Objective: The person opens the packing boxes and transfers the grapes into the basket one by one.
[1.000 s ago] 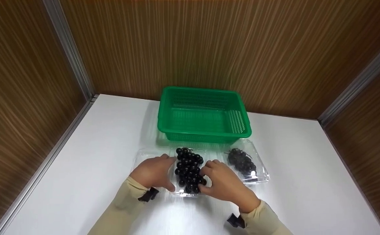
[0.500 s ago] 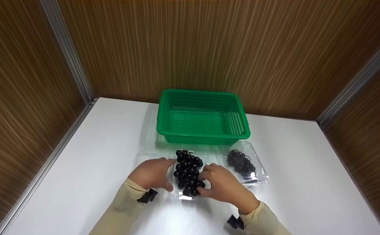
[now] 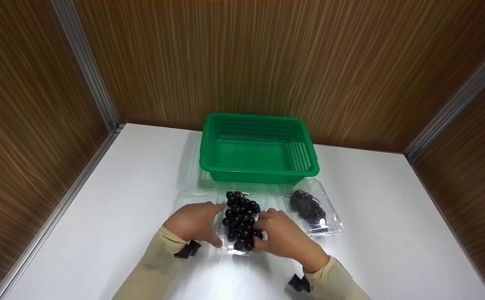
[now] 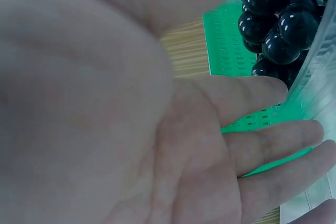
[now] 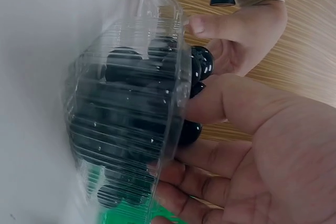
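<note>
A bunch of glossy black, round grapes (image 3: 242, 223) lies in a clear, ribbed plastic container (image 3: 236, 252) on a white, rectangular desk (image 3: 392, 200). The grapes stand above the container's rim, as the right wrist view shows. The right hand (image 3: 282, 233) has a narrow grip, its thumb and forefinger bent about grapes at the right edge of the bunch. The left hand (image 3: 194, 221) has a wide grip at the left side of the container, thumb and forefinger spread apart and the other fingers extended; whether it touches the grapes is hard to tell. A clear plastic flap (image 3: 194, 194) shows behind it, to the left of the grapes.

To the right of the right hand, a second clear plastic container (image 3: 332, 210) holds another dark bunch (image 3: 307, 206) seen through its top. Behind both stands a green, rectangular plastic basket (image 3: 263, 171) with perforated walls. Cream sleeves (image 3: 152, 264) cover the forearms, and brown wood-grain panels (image 3: 259, 58) enclose the desk.
</note>
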`<state>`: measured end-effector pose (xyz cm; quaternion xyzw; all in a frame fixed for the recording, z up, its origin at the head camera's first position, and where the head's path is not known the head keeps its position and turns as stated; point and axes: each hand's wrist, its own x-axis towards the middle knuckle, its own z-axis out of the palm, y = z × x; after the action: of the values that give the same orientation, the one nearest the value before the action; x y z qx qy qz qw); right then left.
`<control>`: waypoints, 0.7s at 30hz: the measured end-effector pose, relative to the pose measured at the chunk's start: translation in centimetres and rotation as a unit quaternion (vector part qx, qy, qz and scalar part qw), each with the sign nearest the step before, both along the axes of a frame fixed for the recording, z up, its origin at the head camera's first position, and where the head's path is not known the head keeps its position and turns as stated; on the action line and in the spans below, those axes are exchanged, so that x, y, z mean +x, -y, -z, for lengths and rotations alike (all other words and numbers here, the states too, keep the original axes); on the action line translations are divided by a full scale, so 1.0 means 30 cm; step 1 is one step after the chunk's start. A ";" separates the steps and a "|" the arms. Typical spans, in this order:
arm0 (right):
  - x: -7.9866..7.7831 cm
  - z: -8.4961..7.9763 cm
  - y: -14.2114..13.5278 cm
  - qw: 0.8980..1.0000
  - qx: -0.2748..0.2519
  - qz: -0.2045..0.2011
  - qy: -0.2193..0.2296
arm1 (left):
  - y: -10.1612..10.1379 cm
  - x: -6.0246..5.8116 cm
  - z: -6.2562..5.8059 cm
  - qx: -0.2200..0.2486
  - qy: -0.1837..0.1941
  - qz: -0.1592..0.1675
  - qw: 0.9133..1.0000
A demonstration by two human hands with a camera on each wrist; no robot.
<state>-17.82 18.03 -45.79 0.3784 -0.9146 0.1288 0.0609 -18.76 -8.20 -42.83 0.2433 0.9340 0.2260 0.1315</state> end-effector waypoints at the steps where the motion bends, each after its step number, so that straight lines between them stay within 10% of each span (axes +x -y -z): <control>1: -0.002 0.002 0.000 1.000 -0.002 -0.001 -0.004 | 0.001 0.000 -0.002 -0.001 0.002 -0.001 1.000; 21: -0.017 0.032 -0.001 0.998 -0.010 0.055 -0.013 | -0.041 -0.002 -0.002 0.003 -0.002 0.009 1.000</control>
<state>-18.32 18.06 -46.75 0.3285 -0.9319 0.1295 0.0837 -18.83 -6.96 -42.78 0.2529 0.9314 0.2267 0.1307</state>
